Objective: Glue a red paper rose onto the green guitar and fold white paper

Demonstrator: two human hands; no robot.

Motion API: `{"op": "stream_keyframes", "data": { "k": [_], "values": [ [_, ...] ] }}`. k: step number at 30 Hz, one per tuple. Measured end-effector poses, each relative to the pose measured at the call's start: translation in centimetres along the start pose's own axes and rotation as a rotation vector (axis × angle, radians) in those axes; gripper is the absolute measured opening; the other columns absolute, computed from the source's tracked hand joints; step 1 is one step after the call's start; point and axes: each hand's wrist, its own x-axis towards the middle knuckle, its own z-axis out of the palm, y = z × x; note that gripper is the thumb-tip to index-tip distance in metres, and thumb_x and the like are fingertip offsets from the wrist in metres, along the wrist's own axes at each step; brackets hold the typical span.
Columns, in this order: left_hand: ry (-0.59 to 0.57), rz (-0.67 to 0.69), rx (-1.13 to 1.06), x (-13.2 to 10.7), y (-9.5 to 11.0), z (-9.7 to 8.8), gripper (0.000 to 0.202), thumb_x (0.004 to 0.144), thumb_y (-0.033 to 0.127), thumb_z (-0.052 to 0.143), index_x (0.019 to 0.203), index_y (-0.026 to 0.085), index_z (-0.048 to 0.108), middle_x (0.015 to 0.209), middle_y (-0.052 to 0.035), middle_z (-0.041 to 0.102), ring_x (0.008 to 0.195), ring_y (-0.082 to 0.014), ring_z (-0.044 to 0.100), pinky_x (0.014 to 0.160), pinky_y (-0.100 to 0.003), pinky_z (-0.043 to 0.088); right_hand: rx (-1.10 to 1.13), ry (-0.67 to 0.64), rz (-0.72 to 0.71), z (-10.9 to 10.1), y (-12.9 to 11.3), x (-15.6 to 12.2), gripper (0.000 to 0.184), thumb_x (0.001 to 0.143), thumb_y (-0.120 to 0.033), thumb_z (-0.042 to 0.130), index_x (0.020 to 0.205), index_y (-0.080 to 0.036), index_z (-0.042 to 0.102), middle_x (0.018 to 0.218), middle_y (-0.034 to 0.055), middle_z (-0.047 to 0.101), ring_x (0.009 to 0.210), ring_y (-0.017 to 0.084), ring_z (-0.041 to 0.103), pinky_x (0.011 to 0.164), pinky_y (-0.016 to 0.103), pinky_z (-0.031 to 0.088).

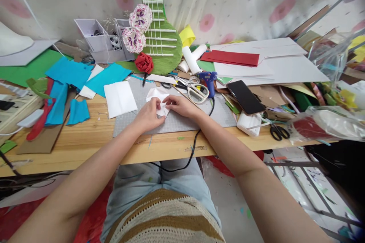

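Over the grey cutting mat (225, 117), a small piece of white paper (155, 93) is pinched between my two hands. My left hand (151, 113) has thumb and fingers closed on its near left part. From the other side, my right hand (181, 105) grips its right edge with the fingertips. The paper looks creased or partly folded; some of it is hidden by my fingers. Flat to the left lies a folded white sheet (120, 99). White-handled scissors (197, 93) and a blue glue gun (209, 81) lie just beyond my right hand.
A green guitar-shaped panel (168, 45) with paper flowers stands behind. Blue paper pieces (108, 79) are at left. At right are a phone (245, 97), black-handled scissors (279, 133), white boards (296, 70) and scraps. The glue gun's black cord (195, 144) hangs over the table edge.
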Motion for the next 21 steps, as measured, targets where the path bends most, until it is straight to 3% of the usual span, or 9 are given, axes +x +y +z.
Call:
{"op": "stream_keyframes", "data": {
  "k": [4,10,21],
  "values": [
    [-0.002,-0.008,0.014,0.0,0.0,0.0,0.042,0.068,0.027,0.059,0.100,0.021,0.033,0.091,-0.0051,0.055,0.086,-0.0220,0.056,0.074,-0.037,0.046,-0.076,0.030,0.073,0.7,-0.5,0.6,0.025,0.078,-0.021,0.054,0.102,-0.018,0.061,0.087,0.0003,0.065,0.068,0.011,0.052,0.068,0.025,0.039],
    [-0.007,0.001,0.028,0.0,0.1,0.1,0.043,0.068,0.027,0.059,0.103,0.021,0.034,0.092,-0.0061,0.056,0.089,-0.0239,0.057,0.076,-0.039,0.046,-0.232,0.098,0.060,1.5,-0.5,0.4,0.024,0.080,-0.021,0.053,0.103,-0.020,0.061,0.092,0.0010,0.066,0.076,0.013,0.056,0.068,0.026,0.038],
    [-0.004,-0.002,0.035,0.0,0.0,0.1,0.044,0.066,0.024,0.059,0.103,0.020,0.035,0.094,-0.0064,0.055,0.090,-0.0235,0.056,0.079,-0.039,0.046,-0.323,0.139,0.101,2.0,-1.1,0.0,0.028,0.081,-0.020,0.047,0.109,-0.021,0.049,0.092,0.0010,0.066,0.081,0.016,0.058,0.067,0.027,0.038]
  ]
}}
